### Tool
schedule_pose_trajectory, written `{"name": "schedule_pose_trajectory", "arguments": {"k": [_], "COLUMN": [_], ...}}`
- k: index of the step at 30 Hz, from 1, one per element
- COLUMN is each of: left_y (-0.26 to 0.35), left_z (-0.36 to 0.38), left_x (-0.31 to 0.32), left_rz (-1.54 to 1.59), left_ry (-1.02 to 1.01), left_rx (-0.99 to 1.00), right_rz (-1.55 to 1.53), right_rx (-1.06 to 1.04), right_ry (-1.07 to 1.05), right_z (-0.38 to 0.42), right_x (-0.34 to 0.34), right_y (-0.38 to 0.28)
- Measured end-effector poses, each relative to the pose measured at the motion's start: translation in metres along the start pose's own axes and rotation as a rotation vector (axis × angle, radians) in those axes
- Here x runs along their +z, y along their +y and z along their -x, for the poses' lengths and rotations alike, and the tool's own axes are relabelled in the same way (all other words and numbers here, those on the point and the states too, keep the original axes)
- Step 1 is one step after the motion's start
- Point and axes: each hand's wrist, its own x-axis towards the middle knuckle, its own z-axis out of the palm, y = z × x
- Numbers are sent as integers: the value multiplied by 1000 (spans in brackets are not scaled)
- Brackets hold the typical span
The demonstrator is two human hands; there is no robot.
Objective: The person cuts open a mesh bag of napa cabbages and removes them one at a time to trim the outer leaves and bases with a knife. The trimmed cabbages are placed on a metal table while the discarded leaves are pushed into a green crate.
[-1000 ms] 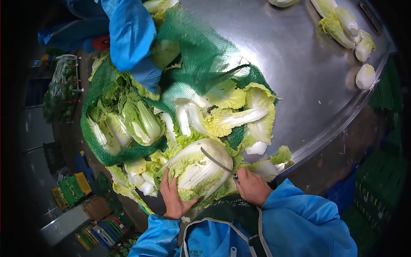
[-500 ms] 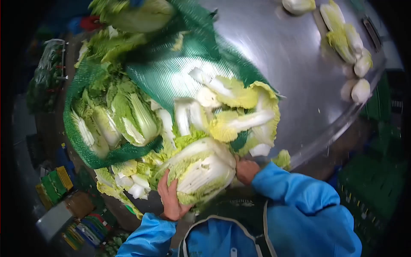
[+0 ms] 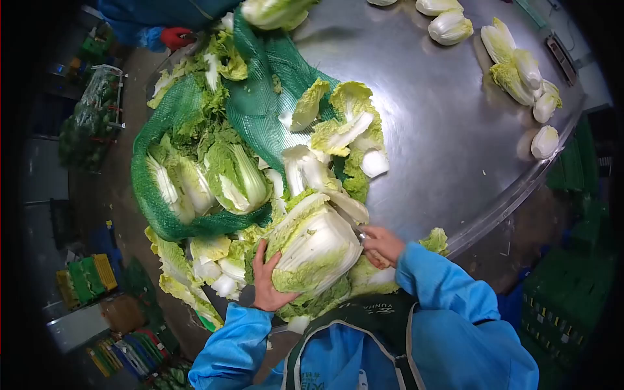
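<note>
A large napa cabbage (image 3: 318,250) lies on its side at the table's near edge, its white base turned toward the right. My left hand (image 3: 268,281) grips its left side, thumb and fingers spread along the leaves. My right hand (image 3: 383,244) is closed around a knife (image 3: 361,234); its short metal blade touches the cabbage's base, and the tip is hidden. An outer leaf (image 3: 349,206) stands partly away from the base. Beyond it, loose trimmed leaves (image 3: 343,133) are heaped on green mesh.
A green mesh sack (image 3: 162,224) with several whole cabbages (image 3: 237,179) lies to the left. Trimmed cabbage hearts (image 3: 545,142) sit along the right rim of the metal table (image 3: 429,143). At the far left edge, another person's red-gloved hand (image 3: 177,39) shows beside a blue sleeve.
The view has shifted, and the sack appears farther right. A leaf at the cabbage's base now stands away from it. The knife blade has come into sight at my right hand.
</note>
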Motion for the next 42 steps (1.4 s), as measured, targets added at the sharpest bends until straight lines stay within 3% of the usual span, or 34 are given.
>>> {"name": "schedule_pose_trajectory", "arguments": {"k": [1, 3, 6, 8, 11, 13, 14, 15, 19, 21, 22, 24, 27, 29, 30, 32, 35, 37, 39, 40, 42], "left_y": [-1, -4, -7, 16, 61, 89, 104, 108, 80, 73, 73, 79, 84, 87, 68, 37, 31, 49, 62, 67, 70], "left_z": [3, 7, 23, 27, 13, -3, -15, -18, 0, 7, 6, 8, 5, 3, 7, 17, 21, 14, 6, 5, 3], "left_x": [0, -3, -5, -4, -19, -37, -51, -48, -42, -42, -44, -43, -32, -28, -30, -29, -49, -69, -71, -72, -77], "left_rz": [-14, 11, 30, 84, 260, 799, 508, 282, 572, 616, 617, 572, 576, 564, 835, 816, 748, 140, 138, 122, 184], "left_ry": [5, 3, 73, 169, 289, 372, 300, 335, 599, 672, 698, 682, 607, 579, 648, 655, 628, 444, 484, 426, 399], "left_rx": [8, 10, 116, 78, 13, -81, -41, -190, -331, -293, -288, -259, -250, -243, -425, -454, -496, -253, -166, -147, -140], "right_rz": [-267, -276, -106, 204, 294, 318, 320, 342, 487, 879, 900, 625, 607, 861, 874, 637, 677, 542, 762, 902, 838], "right_rx": [42, 28, -57, -64, -142, -167, -198, -187, -117, -279, -291, -277, -319, -909, -921, -377, -353, -292, -673, -435, -384], "right_ry": [-100, -148, -99, -85, -68, -87, -94, -107, 22, 408, 397, 396, 265, 322, 318, 227, 193, 101, 138, 103, 59], "right_z": [-9, -6, 30, 61, 95, 95, 94, 91, 54, 35, 37, 75, 75, 35, 24, 22, 20, 18, 13, 17, 19], "right_x": [0, 8, 31, 46, 67, 78, 83, 88, 68, 35, 37, 64, 147, 158, 150, 131, 126, 132, 148, 154, 156], "right_y": [5, -5, -37, -74, -109, -110, -110, -107, -85, -82, -84, -93, -98, -75, -72, -59, -63, -81, -99, -117, -113]}}
